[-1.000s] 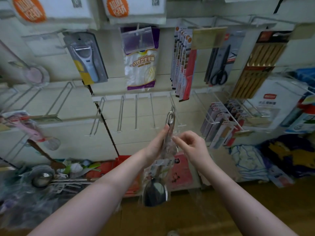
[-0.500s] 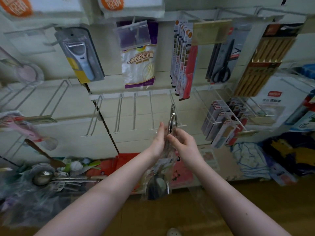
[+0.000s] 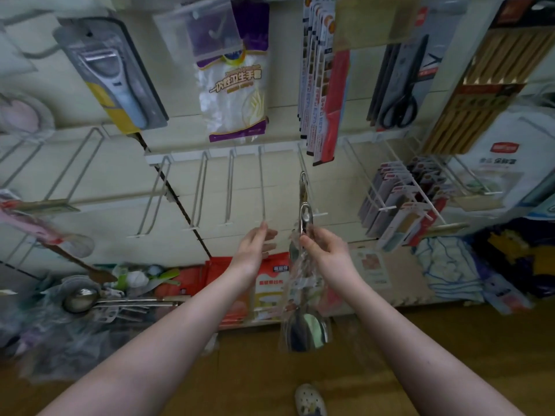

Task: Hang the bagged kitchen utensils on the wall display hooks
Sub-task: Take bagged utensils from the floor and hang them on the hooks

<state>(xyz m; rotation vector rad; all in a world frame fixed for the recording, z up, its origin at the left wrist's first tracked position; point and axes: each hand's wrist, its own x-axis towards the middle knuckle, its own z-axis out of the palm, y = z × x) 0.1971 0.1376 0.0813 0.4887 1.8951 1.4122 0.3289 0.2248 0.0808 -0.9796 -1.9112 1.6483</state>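
Observation:
A steel spoon in a clear bag (image 3: 305, 322) hangs upright before the wall, its slotted handle top (image 3: 304, 211) level with the tip of a white wire hook (image 3: 309, 190). My right hand (image 3: 326, 250) pinches the handle just below the slot. Left of it, my left hand (image 3: 255, 246) is off the bag, fingers straight and holding nothing. Another metal handle top (image 3: 303, 180) sits further back on the same hook. More bagged utensils, among them a steel ladle (image 3: 81, 298), lie piled at the lower left.
Several bare white hooks (image 3: 229, 187) stick out to the left of the spoon. Packaged peelers (image 3: 111, 73), gloves (image 3: 234, 94), scissors (image 3: 399, 91) and chopsticks (image 3: 477, 85) hang above. Carded goods (image 3: 399, 211) fill the hooks on the right. My shoe (image 3: 310, 400) shows on the wooden floor.
My left hand has let go of the bagged spoon and moved left, fingers straightening. My right hand now holds the spoon alone, raised closer to the hook tip.

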